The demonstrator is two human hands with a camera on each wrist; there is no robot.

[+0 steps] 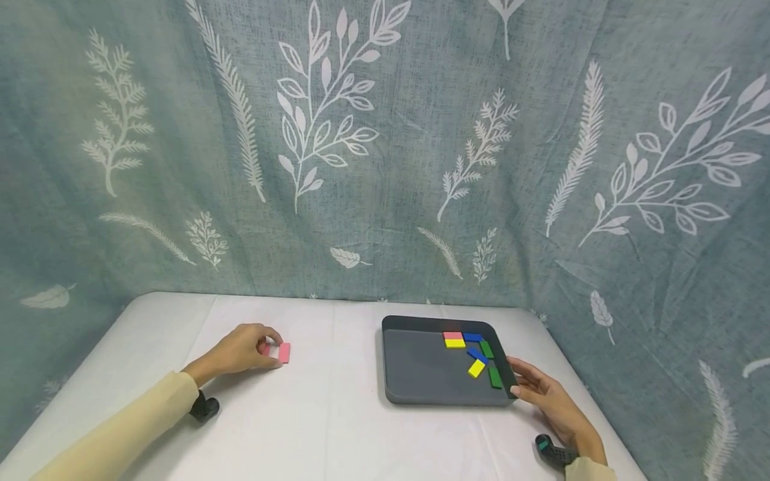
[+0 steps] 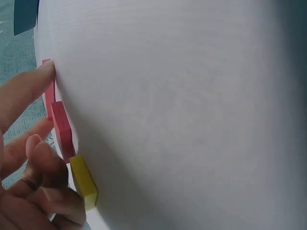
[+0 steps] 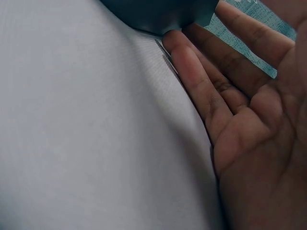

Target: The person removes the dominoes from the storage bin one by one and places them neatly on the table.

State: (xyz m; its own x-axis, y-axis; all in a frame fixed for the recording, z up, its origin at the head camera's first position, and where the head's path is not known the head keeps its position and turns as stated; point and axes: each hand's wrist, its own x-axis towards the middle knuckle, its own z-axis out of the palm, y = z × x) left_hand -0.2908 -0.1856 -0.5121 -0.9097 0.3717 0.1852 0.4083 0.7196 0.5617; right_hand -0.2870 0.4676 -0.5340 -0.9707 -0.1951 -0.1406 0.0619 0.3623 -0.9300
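My left hand (image 1: pixel 243 349) is at the left of the table, its thumb and a fingertip at the two ends of a pink block (image 1: pixel 285 353). A second pink block (image 2: pixel 62 132) lies just behind it, and a yellow block (image 2: pixel 84 182) follows in the left wrist view; the hand hides the yellow one from the head view. My right hand (image 1: pixel 550 397) touches the right wall of a dark grey tray (image 1: pixel 415 367), fingers fairly straight. Inside the tray's right half lie a pink block (image 1: pixel 452 335) and several yellow, blue and green ones.
White cloth covers the table (image 1: pixel 337 427). A teal curtain (image 1: pixel 385 254) with white leaf prints hangs behind it and along the sides. Bare cloth lies between the left hand's blocks and the tray.
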